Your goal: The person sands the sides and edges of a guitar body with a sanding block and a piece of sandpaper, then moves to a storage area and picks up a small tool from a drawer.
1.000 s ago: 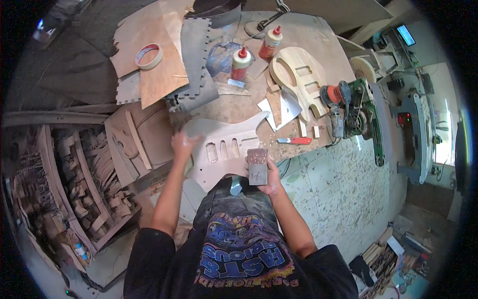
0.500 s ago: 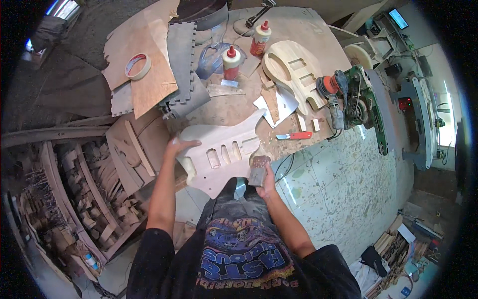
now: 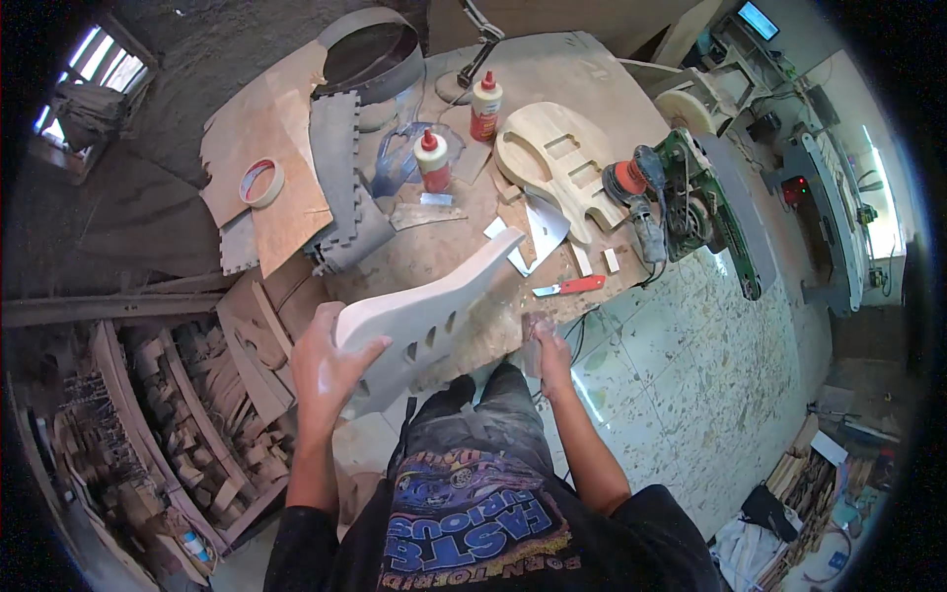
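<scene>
A pale wooden electric guitar body (image 3: 426, 304) is tipped up on its side at the bench's near edge, its routed pickup slots facing me at a steep angle. My left hand (image 3: 330, 360) is closed around its left end, thumb over the front face. In my right hand (image 3: 554, 360) is a brownish sanding block (image 3: 533, 340), apart from the body and to its right. A red-handled utility knife (image 3: 580, 285) lies just beyond that hand. Farther back, a second guitar body (image 3: 520, 158) with routed cavities rests flat on the workbench (image 3: 582, 74).
Two glue bottles with red caps, the nearer one (image 3: 432, 163) and the farther one (image 3: 485, 107), stand mid-bench. A tape roll (image 3: 261, 184) sits on plywood at left. Power sander (image 3: 631, 183) and green machine (image 3: 691, 187) occupy the right side. Wood scraps (image 3: 202, 424) fill a rack at lower left.
The held guitar body has turned from lying nearly face-up to standing on its side. My right hand with the sanding block has moved off its edge, to the right.
</scene>
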The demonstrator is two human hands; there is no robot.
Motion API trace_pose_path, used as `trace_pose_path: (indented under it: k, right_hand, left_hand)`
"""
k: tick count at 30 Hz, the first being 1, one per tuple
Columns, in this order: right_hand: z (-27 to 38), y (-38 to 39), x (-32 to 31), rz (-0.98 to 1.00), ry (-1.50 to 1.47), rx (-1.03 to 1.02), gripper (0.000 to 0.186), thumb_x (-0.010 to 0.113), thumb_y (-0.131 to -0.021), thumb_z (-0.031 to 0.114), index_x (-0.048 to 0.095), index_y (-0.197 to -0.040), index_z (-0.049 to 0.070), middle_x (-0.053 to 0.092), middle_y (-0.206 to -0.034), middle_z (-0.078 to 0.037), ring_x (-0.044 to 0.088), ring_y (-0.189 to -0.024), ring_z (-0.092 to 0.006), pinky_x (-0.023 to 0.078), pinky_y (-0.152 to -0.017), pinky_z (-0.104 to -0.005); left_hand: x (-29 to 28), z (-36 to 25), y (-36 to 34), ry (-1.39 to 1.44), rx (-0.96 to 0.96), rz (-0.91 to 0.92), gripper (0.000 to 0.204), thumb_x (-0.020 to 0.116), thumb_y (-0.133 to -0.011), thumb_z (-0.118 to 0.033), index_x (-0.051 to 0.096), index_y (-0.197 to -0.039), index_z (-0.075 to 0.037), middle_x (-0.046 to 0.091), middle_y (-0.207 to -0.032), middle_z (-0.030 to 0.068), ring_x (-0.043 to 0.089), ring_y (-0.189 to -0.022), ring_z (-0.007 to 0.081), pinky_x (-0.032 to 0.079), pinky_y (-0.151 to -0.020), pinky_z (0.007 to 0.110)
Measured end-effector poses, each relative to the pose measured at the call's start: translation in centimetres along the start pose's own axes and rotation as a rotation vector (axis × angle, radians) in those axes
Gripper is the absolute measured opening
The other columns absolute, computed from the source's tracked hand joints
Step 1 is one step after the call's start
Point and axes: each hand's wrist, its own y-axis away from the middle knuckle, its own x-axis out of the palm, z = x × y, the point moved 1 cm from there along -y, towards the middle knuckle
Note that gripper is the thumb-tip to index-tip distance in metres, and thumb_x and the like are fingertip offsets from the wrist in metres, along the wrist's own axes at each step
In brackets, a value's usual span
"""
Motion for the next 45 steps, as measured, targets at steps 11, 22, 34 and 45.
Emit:
trace_pose_path:
  k: [11,22,34,45]
  right_hand:
    - [7.8,-3.5,3.8,-0.035,0.476,-0.594,0.058,0.073,-0.084,0.024,0.056,-0.135,0.004,0.063,-0.103,-0.016,0.061,-0.088,-0.0208,0.049,-0.082,-0.0313]
    - [0.4,-7.4,3.8,-0.027,0.688,-0.633,0.049,0.074,-0.082,0.021,0.063,-0.127,0.006,0.060,-0.112,-0.022,0.060,-0.098,-0.0338,0.049,-0.087,-0.0399]
    - [0.6,-2.5,7.0,-0.042,0.552,-0.632,0.039,0.067,-0.090,0.026,0.064,-0.119,0.000,0.057,-0.129,-0.022,0.058,-0.112,-0.0343,0.047,-0.096,-0.0382]
    - [-1.2,-5.7,7.7,-0.287,0.366,-0.453,0.052,0.072,-0.084,0.025,0.056,-0.129,0.004,0.055,-0.113,-0.023,0.052,-0.107,-0.0378,0.041,-0.098,-0.0439]
  left_hand:
    - [1.5,-4.7,-0.1,-0.320,0.300,0.124,0.057,0.080,-0.070,-0.037,0.062,-0.119,-0.014,0.061,-0.088,0.0124,0.064,-0.084,0.0332,0.049,-0.070,0.044]
    - [5.6,-8.0,-2.6,-0.576,0.333,0.262,0.055,0.077,-0.074,-0.037,0.059,-0.120,-0.014,0.062,-0.094,0.0120,0.064,-0.086,0.0334,0.051,-0.071,0.044]
    - [6.1,-7.6,-5.2,-0.614,0.226,0.257,0.057,0.082,-0.067,-0.042,0.065,-0.112,-0.013,0.065,-0.094,0.0113,0.066,-0.086,0.0336,0.052,-0.072,0.043]
    - [5.6,-7.6,-6.7,-0.591,0.235,0.260,0.057,0.082,-0.065,-0.044,0.065,-0.111,-0.013,0.067,-0.093,0.0111,0.067,-0.088,0.0333,0.051,-0.074,0.044]
